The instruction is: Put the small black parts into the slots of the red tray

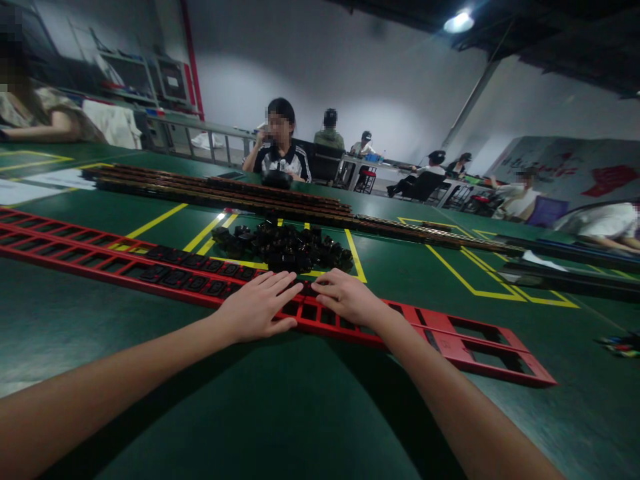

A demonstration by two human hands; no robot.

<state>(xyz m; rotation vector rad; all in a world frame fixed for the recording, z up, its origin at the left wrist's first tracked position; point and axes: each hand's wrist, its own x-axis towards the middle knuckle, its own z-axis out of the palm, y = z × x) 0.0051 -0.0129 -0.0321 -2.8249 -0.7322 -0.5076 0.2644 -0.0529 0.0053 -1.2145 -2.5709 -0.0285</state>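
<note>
A long red frame [450, 333] with rows of rectangular slots lies across the green table [280, 413]. Black socket pieces [195, 270] fill several slots on its left half. My left hand [257, 308] lies on the frame with fingers stretched out and pressed down, touching its front rail. My right hand [347, 298] rests on the frame beside it, fingers extended leftward over the slots, fingertips almost meeting the left hand's. A pile of loose black socket pieces [283, 245] sits just behind both hands.
Long dark strips [225, 190] lie stacked across the table behind the pile. Yellow tape lines [470, 283] mark the table. A person [279, 143] sits across the table; other people sit at the far left and right. Small coloured items [620, 345] lie at the right edge.
</note>
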